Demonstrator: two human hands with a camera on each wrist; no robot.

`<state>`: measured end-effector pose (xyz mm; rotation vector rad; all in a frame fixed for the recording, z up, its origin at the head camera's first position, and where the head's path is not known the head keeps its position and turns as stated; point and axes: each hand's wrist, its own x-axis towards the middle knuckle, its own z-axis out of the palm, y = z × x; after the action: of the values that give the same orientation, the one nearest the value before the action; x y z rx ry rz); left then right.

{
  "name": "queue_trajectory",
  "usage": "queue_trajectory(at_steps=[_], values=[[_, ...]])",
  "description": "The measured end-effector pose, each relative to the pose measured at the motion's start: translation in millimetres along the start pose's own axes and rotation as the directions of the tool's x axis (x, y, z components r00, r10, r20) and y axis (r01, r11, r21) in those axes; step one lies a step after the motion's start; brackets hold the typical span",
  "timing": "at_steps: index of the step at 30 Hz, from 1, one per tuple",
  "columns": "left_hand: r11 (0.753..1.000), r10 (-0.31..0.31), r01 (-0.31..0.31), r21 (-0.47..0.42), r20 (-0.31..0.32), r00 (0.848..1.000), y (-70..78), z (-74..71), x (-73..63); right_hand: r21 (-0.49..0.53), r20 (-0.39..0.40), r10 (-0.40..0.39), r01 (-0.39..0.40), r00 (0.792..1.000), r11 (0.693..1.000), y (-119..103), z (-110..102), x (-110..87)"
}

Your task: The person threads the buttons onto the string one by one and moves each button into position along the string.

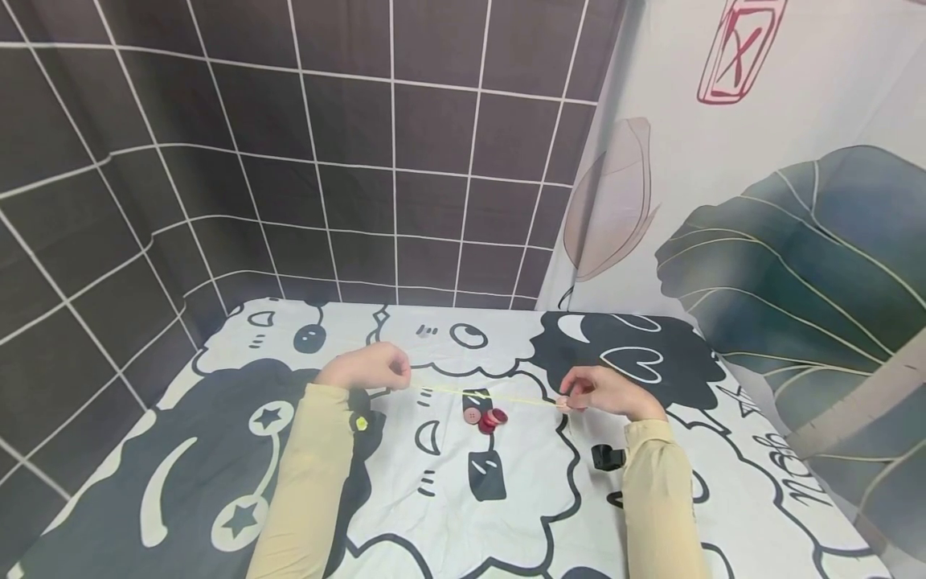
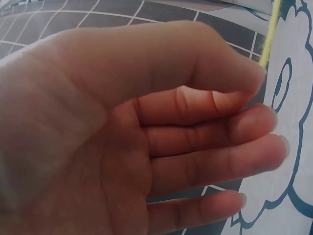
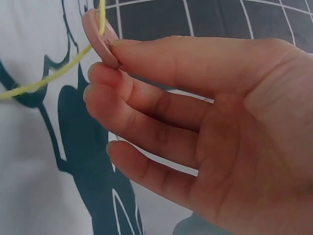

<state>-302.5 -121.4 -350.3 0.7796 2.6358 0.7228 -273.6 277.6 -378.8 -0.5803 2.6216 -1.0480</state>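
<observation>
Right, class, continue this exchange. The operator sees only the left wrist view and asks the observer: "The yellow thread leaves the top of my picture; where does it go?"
Observer: The yellow thread stretches across to the right hand.

Operator: And what is in that hand's grip?

Observer: A pink button, pinched between the thumb and fingers.

Operator: Are there other buttons about?

Observer: Yes, the head view shows a small cluster of red and pink buttons lying on the patterned cloth.
</observation>
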Motion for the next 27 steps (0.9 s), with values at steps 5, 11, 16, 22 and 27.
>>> queue_trajectory(at_steps=[5,11,16,22,27], values=[[1.0,-0.001,0.001,-0.009,0.015,1.0,1.2,1.9,2.3,-0.003,0.01,0.021,-0.02,1.0,1.0,5.0,1.1,-0.4],[1.0,-0.008,0.008,-0.003,0.027,1.0,1.9,2.9,3.3,-0.027,0.019,0.059,-0.058,0.998,0.998,7.7,1.1,-2.1],[1.0,-0.006,0.006,-0.004,0.031,1.0,2.3,2.9,2.9,-0.043,0.028,0.07,-0.068,0.997,0.997,9.6,-0.4,-2.6],[1.0,-0.013,0.013,-0.004,0.021,1.0,3.4,6.0,5.5,-0.061,0.038,0.066,-0.064,0.997,0.996,11.1,1.4,-3.2],[1.0,-0.005,0.005,0.003,0.03,1.0,6.9,6.9,7.6,-0.069,0.062,0.058,-0.054,0.996,0.996,16.8,2.7,-3.8]])
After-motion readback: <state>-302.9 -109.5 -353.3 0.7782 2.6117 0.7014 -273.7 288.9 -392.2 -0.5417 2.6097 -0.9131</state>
